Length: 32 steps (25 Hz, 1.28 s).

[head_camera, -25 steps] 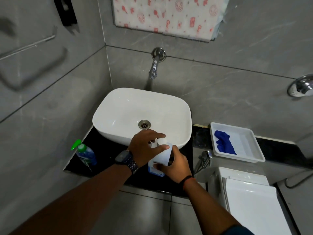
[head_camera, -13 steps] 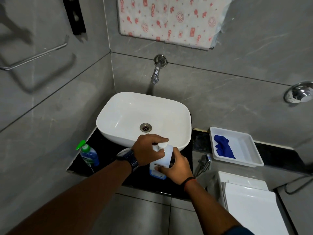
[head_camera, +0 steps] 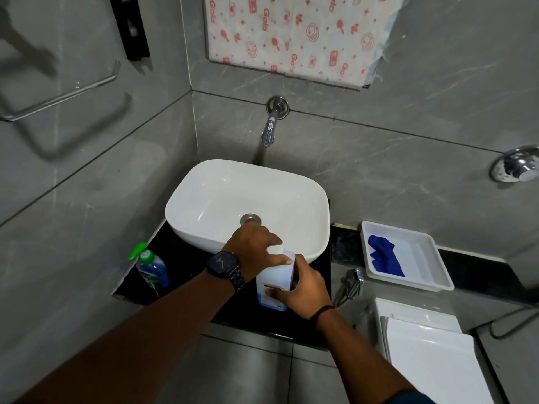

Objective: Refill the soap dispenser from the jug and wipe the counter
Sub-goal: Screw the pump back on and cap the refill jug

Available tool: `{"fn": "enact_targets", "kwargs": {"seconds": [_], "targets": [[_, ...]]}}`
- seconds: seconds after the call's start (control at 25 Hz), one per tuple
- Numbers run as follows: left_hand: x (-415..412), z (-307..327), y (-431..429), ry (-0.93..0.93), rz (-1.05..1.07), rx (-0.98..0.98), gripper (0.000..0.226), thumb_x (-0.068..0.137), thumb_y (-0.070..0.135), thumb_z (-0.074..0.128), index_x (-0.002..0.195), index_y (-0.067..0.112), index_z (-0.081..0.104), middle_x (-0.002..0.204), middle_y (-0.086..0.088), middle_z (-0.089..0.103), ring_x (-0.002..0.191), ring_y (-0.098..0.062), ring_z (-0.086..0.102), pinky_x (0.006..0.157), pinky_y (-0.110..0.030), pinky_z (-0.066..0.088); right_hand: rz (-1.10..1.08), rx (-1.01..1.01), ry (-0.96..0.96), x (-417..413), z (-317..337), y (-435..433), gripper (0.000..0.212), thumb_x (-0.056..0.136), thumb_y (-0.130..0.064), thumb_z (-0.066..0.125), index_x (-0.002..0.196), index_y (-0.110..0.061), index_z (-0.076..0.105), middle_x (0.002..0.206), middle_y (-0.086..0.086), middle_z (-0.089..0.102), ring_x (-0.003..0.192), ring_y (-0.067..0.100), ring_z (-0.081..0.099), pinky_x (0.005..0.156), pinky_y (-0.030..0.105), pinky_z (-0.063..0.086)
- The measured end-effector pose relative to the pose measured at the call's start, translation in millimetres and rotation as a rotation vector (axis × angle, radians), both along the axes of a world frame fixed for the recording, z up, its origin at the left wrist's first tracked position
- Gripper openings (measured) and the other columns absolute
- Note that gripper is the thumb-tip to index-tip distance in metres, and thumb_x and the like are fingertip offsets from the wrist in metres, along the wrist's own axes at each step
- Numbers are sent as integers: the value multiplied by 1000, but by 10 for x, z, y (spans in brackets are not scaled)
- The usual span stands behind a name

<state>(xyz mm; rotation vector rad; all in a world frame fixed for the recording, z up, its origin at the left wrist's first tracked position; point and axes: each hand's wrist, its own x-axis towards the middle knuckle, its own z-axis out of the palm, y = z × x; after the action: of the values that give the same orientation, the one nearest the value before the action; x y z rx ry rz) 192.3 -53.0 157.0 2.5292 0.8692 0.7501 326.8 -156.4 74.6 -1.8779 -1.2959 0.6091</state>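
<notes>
A white jug point(head_camera: 275, 275) with a blue base stands on the black counter point(head_camera: 186, 255) in front of the white basin point(head_camera: 221, 196). My left hand point(head_camera: 253, 249) curls over the jug's white cap point(head_camera: 275, 249) at the top. My right hand point(head_camera: 303, 290) grips the jug's right side and lower front. The soap dispenser point(head_camera: 151, 268), a clear blue bottle with a green pump, stands at the counter's left end, apart from both hands. A blue cloth point(head_camera: 383, 256) lies in a white tray point(head_camera: 423, 258) on the ledge to the right.
A chrome tap point(head_camera: 269, 129) juts from the grey wall above the basin. A white toilet cistern point(head_camera: 428, 345) sits at the lower right, with a chrome spray handle point(head_camera: 350, 282) beside the counter. A towel rail point(head_camera: 61, 97) is on the left wall.
The jug went from tilted to upright on the counter. My left hand settled over its cap. The view shifted slightly; the hands stay on the jug.
</notes>
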Motion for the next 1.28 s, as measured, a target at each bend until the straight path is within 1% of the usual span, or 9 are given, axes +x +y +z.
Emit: {"fn": "enact_targets", "kwargs": {"seconds": [0.24,0.44,0.56,0.64,0.8,0.96,1.08,1.16,1.28], "targets": [[55,31,63,155,37,190,45,70,54,70,67,8,69,66,-12,65,77,-33,55,69,-30,29,4,-4,-17,1,-13,44,74,49,-58,84,111,-54,44,100,-23,61,90,-4,59,73,13,51],[124,86,101,283,24,102,47,74,56,63,91,12,71,91,-9,67,89,-26,56,70,-25,24,2,-3,-11,1,-13,64,75,49,-56,85,112,-49,46,98,-22,63,88,-6,60,73,15,53],[61,90,114,64,-103,-236,42,66,35,81,100,14,71,96,-5,70,77,-12,55,68,-14,32,-34,35,20,28,-17,54,77,49,-57,85,115,-44,47,102,-16,64,92,1,62,74,19,55],[10,52,143,-81,-107,-407,48,64,13,82,109,13,67,105,-3,68,83,-10,57,76,-12,42,-51,60,30,57,-10,59,76,50,-55,86,114,-43,47,103,-15,64,93,3,62,74,23,56],[-31,5,164,-221,10,-370,39,72,-10,61,104,11,69,99,-5,71,85,-13,63,86,-27,51,-68,89,33,109,38,85,74,51,-53,86,113,-44,47,106,-16,64,96,2,61,77,25,56],[39,19,63,-255,-31,-308,27,70,13,75,96,17,72,91,7,71,82,4,59,77,-12,47,-44,90,45,100,78,106,76,53,-54,85,117,-39,48,107,-12,64,95,5,62,76,25,57],[103,32,74,-166,-98,-313,39,58,38,85,92,23,73,90,13,69,87,12,52,73,2,35,-25,87,48,62,99,112,73,53,-56,85,114,-40,49,104,-13,66,91,3,64,74,20,56],[120,32,118,-117,-79,-351,42,54,43,86,91,26,73,91,13,70,86,12,52,72,3,33,-15,87,46,38,101,116,72,53,-55,85,113,-40,49,102,-14,66,89,0,63,71,16,54],[43,-10,181,-206,54,-419,44,51,39,88,91,30,72,89,17,67,82,5,57,69,-3,37,-37,101,43,52,93,107,72,53,-53,86,113,-42,48,102,-16,65,89,0,62,69,17,54]]}}
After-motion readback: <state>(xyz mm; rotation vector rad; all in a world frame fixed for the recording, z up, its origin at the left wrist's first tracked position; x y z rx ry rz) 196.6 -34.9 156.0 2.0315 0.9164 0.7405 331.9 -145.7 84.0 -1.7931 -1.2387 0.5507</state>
